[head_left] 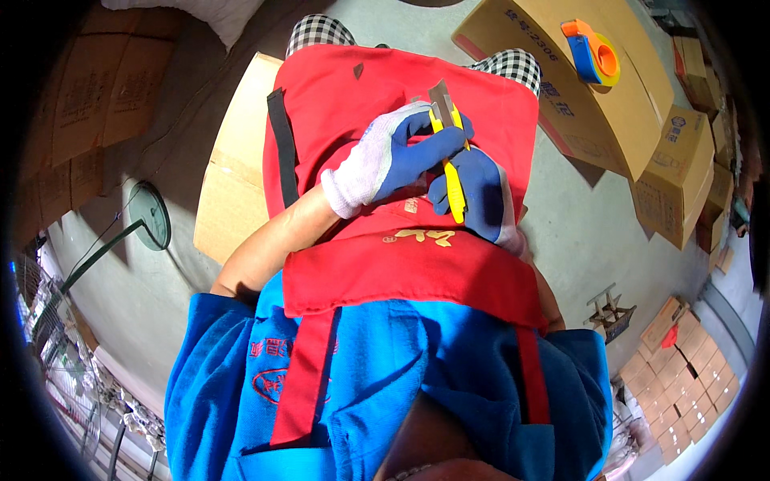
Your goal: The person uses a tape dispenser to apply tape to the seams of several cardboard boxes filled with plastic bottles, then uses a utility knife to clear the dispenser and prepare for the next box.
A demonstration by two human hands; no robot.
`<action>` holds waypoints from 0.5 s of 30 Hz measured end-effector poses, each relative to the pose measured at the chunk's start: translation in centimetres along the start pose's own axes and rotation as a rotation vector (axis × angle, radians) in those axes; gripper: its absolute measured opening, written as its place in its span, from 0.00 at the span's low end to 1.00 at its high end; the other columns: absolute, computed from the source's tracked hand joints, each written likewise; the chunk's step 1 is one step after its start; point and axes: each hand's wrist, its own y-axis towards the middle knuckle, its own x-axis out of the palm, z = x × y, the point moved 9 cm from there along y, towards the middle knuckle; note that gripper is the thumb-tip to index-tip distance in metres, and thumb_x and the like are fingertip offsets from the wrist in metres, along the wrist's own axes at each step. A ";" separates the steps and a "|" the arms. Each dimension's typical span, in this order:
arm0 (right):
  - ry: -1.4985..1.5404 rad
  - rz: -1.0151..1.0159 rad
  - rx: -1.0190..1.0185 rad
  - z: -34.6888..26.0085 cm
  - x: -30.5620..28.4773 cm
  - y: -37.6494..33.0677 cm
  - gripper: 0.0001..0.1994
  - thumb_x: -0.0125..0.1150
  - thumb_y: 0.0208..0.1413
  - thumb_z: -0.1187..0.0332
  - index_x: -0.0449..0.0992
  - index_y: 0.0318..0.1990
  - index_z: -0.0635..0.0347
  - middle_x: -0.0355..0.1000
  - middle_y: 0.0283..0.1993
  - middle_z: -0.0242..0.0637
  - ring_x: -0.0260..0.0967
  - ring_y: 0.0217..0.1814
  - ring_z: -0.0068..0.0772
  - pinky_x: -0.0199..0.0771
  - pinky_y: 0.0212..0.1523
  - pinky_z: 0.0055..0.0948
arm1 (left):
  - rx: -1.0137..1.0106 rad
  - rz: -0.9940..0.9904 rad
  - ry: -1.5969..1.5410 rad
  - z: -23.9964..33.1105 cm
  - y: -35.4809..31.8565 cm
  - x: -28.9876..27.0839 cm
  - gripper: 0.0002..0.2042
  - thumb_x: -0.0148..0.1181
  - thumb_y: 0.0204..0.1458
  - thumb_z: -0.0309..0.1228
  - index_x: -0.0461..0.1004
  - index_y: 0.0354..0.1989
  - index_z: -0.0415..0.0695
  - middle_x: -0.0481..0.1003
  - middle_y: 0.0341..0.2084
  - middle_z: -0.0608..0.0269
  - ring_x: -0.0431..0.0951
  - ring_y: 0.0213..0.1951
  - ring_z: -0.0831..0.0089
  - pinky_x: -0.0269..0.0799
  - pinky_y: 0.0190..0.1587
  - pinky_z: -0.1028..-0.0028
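Nearest the camera: blue shirt, then red apron covering chest and lap. Both gloved hands meet just above the lap, around a yellow cutter. The cutter sits between the hands, touching both, so neither has any reach to make. Its long axis runs mostly away from the torso, slightly slanted: grey metal end farthest out, yellow butt end nearest the belly and a little to the person's right.

Left hand comes in from the side, fingers closed across the cutter's upper part; it is the nearer one to the metal end. Right hand is curled round the lower handle, thumb on its left side, nearer the butt. Exact fingertip contact at the metal end: can't tell, overlapped.

Past the lap, checked cloth shows at the knees. Pale carton beside the left leg; large carton right of the knees, an orange-and-blue tape dispenser on it, well apart from the hands. Farther out: green round base on the left, stacked cartons on the right.
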 end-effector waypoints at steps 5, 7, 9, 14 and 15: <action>0.062 0.088 0.002 0.0 -0.4 0.1 0.11 0.51 0.64 0.64 0.70 0.40 0.65 0.75 0.29 0.42 0.74 0.25 0.28 0.74 0.26 0.23 | -0.084 -0.024 -0.209 -1.3 0.1 0.5 0.14 0.56 0.59 0.35 0.76 0.48 0.40 0.75 0.35 0.62 0.74 0.35 0.77 0.71 0.37 0.77; 0.072 0.123 -0.029 -0.2 -0.9 0.0 0.10 0.52 0.63 0.65 0.71 0.40 0.65 0.75 0.29 0.42 0.74 0.25 0.28 0.74 0.26 0.22 | -0.136 -0.060 -0.306 -1.7 0.1 0.9 0.14 0.55 0.59 0.35 0.75 0.48 0.40 0.74 0.32 0.64 0.72 0.31 0.80 0.69 0.33 0.79; -0.053 0.221 -0.054 -2.1 0.3 -0.4 0.10 0.54 0.63 0.65 0.71 0.42 0.65 0.75 0.29 0.41 0.74 0.25 0.27 0.74 0.26 0.22 | -0.162 -0.049 -0.398 -1.9 -0.2 1.0 0.14 0.54 0.60 0.35 0.75 0.48 0.39 0.74 0.31 0.66 0.69 0.28 0.82 0.65 0.30 0.81; -0.082 0.246 -0.332 -4.4 1.5 -1.4 0.12 0.53 0.63 0.65 0.71 0.45 0.67 0.74 0.31 0.40 0.75 0.28 0.29 0.75 0.28 0.22 | -0.143 -0.067 -0.422 -2.3 0.2 1.2 0.16 0.49 0.63 0.37 0.74 0.48 0.37 0.73 0.28 0.66 0.65 0.24 0.82 0.61 0.27 0.82; 0.017 0.225 -0.267 -3.7 1.3 -1.0 0.12 0.52 0.64 0.65 0.71 0.46 0.67 0.74 0.32 0.40 0.74 0.29 0.28 0.75 0.29 0.23 | -0.135 -0.065 -0.383 -2.5 0.3 1.0 0.17 0.47 0.64 0.38 0.73 0.48 0.36 0.73 0.28 0.66 0.65 0.23 0.82 0.61 0.27 0.82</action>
